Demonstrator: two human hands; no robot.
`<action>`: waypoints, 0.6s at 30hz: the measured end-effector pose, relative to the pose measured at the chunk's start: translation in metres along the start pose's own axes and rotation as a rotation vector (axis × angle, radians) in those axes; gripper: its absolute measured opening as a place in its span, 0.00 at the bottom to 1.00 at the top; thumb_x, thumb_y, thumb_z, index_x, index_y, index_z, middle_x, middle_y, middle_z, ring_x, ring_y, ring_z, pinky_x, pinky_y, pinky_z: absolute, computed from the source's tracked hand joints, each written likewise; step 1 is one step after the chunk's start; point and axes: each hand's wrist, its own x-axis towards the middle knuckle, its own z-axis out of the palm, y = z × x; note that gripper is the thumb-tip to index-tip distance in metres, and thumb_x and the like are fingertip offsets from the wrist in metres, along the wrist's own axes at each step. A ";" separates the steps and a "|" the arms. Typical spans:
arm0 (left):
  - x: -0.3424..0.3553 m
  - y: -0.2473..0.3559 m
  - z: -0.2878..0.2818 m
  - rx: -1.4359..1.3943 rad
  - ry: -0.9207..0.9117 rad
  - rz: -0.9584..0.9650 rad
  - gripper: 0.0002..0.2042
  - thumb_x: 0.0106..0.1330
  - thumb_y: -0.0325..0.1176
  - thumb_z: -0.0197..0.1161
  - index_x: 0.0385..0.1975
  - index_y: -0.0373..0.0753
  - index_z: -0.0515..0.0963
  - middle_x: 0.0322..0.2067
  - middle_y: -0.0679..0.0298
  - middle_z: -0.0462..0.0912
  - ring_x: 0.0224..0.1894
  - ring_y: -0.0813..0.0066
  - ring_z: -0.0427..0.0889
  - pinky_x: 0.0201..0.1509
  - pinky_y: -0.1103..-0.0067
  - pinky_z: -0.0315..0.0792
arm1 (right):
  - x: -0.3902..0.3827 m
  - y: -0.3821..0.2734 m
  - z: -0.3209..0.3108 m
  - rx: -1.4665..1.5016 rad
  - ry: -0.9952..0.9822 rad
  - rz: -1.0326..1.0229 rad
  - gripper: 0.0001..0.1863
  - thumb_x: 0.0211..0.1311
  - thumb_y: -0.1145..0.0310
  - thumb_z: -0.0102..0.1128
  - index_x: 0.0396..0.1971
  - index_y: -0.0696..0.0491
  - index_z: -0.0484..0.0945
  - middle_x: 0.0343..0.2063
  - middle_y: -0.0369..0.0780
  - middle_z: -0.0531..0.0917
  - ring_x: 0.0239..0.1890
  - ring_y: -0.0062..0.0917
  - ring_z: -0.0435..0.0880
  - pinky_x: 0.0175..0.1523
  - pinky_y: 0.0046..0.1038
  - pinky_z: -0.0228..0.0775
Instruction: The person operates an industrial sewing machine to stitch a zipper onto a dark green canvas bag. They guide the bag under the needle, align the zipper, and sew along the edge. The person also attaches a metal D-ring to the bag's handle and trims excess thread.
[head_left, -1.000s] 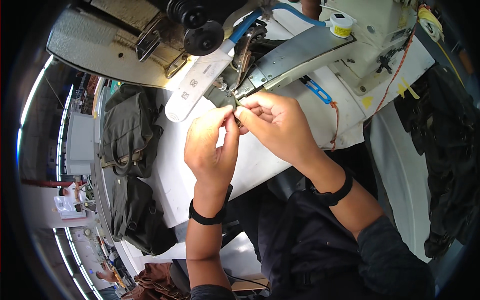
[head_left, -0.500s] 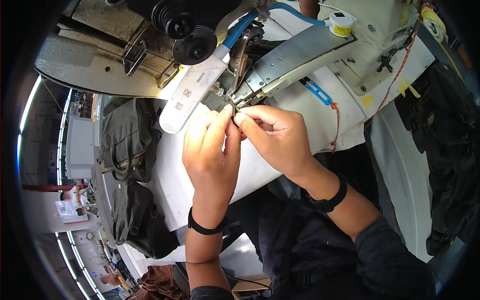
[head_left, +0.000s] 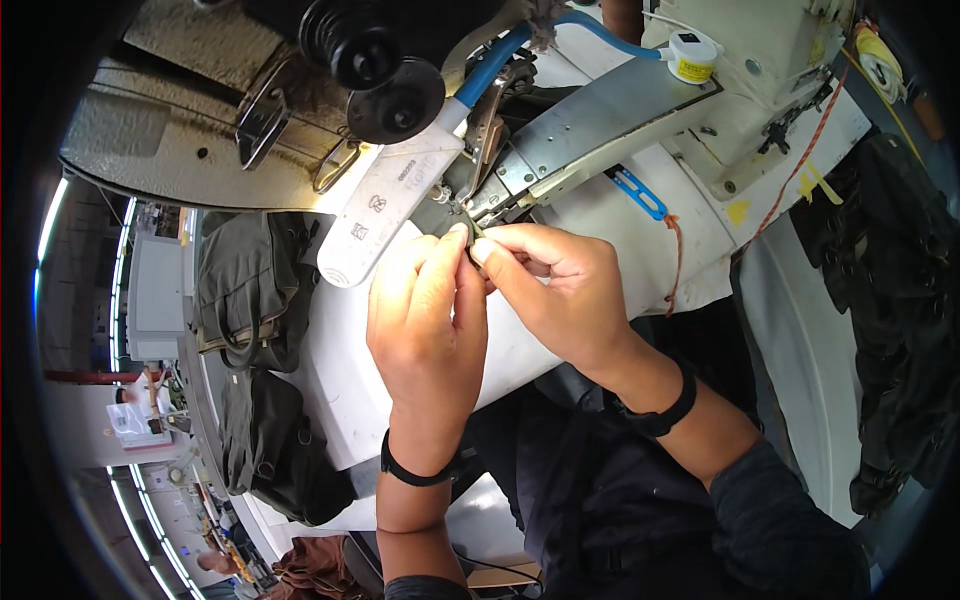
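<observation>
Left hand (head_left: 424, 318) and right hand (head_left: 568, 292): narrow, fingertips pinching a small dark strip (head_left: 473, 241). Strip lies just beside the sewing machine (head_left: 595, 118), which extends toward one o'clock. Dark bag (head_left: 243, 275): nine o'clock from left hand.

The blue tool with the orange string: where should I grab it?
Probably by its slotted blue handle, coming from the near side: that end lies uncovered on the white table, while its far end reaches toward the sewing machine.
</observation>
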 end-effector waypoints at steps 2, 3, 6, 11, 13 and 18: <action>0.000 0.006 -0.003 0.039 -0.049 -0.016 0.16 0.62 0.17 0.72 0.50 0.32 0.86 0.40 0.57 0.85 0.41 0.59 0.86 0.46 0.68 0.79 | 0.000 -0.004 0.001 0.022 -0.014 0.029 0.07 0.73 0.75 0.64 0.43 0.64 0.86 0.29 0.37 0.89 0.34 0.11 0.85 0.38 0.21 0.79; -0.001 0.008 -0.003 0.059 -0.074 -0.024 0.17 0.62 0.17 0.72 0.51 0.32 0.86 0.40 0.56 0.85 0.42 0.59 0.85 0.46 0.68 0.79 | 0.000 -0.007 0.001 0.033 -0.022 0.044 0.08 0.74 0.75 0.64 0.43 0.64 0.86 0.30 0.37 0.89 0.34 0.12 0.86 0.39 0.21 0.80; -0.007 0.010 0.000 0.106 -0.067 -0.013 0.18 0.62 0.16 0.70 0.53 0.31 0.85 0.43 0.55 0.84 0.44 0.58 0.85 0.47 0.68 0.79 | -0.002 -0.009 0.001 0.117 -0.049 0.118 0.08 0.75 0.76 0.62 0.46 0.64 0.85 0.33 0.39 0.90 0.38 0.16 0.89 0.44 0.22 0.82; -0.006 0.010 0.002 0.113 -0.027 0.029 0.17 0.62 0.16 0.71 0.52 0.30 0.85 0.43 0.55 0.85 0.44 0.57 0.85 0.48 0.68 0.80 | -0.004 -0.013 -0.004 0.118 -0.094 0.131 0.10 0.76 0.76 0.60 0.48 0.65 0.84 0.36 0.41 0.91 0.41 0.21 0.92 0.48 0.23 0.84; -0.007 0.005 0.003 0.093 0.031 0.057 0.16 0.62 0.17 0.71 0.50 0.31 0.85 0.42 0.55 0.86 0.43 0.57 0.86 0.48 0.68 0.80 | -0.004 -0.015 -0.005 0.119 -0.103 0.140 0.10 0.77 0.76 0.59 0.49 0.66 0.84 0.37 0.41 0.91 0.42 0.21 0.92 0.49 0.24 0.84; -0.009 0.003 0.002 -0.098 0.042 -0.085 0.12 0.62 0.18 0.74 0.45 0.34 0.86 0.39 0.55 0.88 0.40 0.57 0.88 0.46 0.68 0.81 | -0.003 -0.020 -0.007 0.084 -0.112 0.146 0.11 0.77 0.76 0.59 0.49 0.66 0.84 0.38 0.41 0.91 0.43 0.22 0.92 0.50 0.23 0.83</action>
